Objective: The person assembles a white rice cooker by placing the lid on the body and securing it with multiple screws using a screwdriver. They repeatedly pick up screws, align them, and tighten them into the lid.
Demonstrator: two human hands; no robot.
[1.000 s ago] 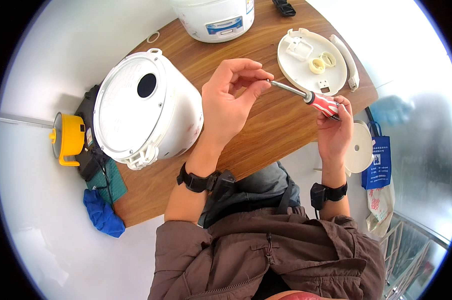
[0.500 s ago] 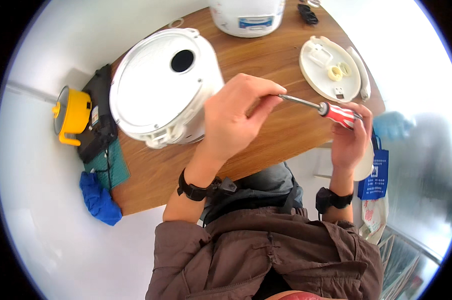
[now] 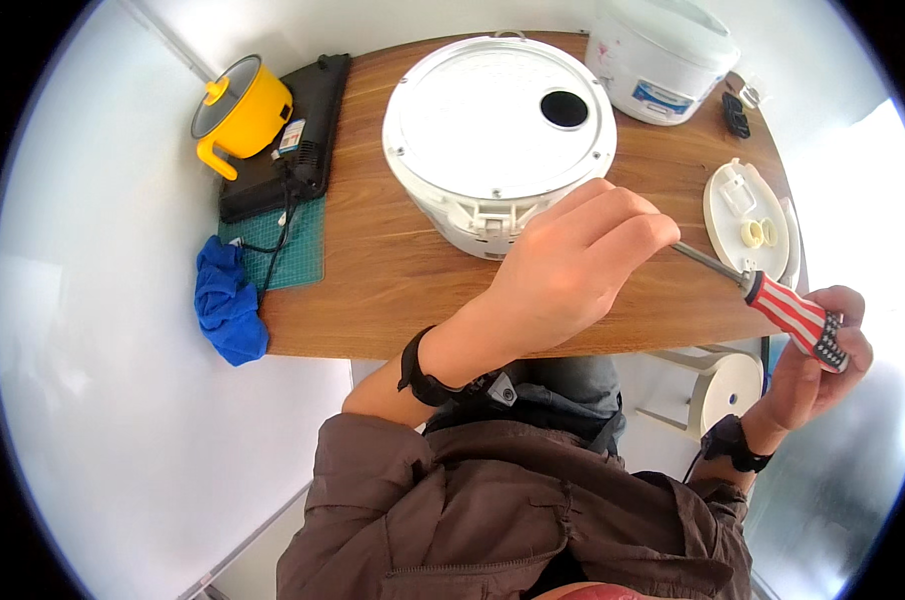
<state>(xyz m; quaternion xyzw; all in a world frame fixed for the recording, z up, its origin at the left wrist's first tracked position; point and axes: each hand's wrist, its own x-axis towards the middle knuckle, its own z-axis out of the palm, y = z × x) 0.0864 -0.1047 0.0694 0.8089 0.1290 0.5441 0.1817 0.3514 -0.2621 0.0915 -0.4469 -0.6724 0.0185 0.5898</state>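
Observation:
A screwdriver (image 3: 788, 308) with a red, white and black handle is held across the front right of the table. My right hand (image 3: 823, 365) grips its handle end. At the other end, my left hand (image 3: 583, 260) pinches the tip of the metal shaft; whether a screw sits there is hidden by the fingers. Beyond my left hand stands a round white appliance body (image 3: 473, 130), likely a rice cooker. Its top bears a dark round hole, small screws around the rim and a latch-like bracket at the front.
Another white cooker (image 3: 653, 60) stands at the back right. A white oval lid part (image 3: 723, 215) carries two cream rings. At left are a yellow pot (image 3: 248, 115), a black flat appliance (image 3: 323, 110), a green mat (image 3: 303, 255) and a blue cloth (image 3: 228, 310). A stool (image 3: 728, 395) stands below right.
My view has turned, so the table's things sit further right. Both hands have shifted right with the screwdriver, which now slopes more steeply down toward my right hand.

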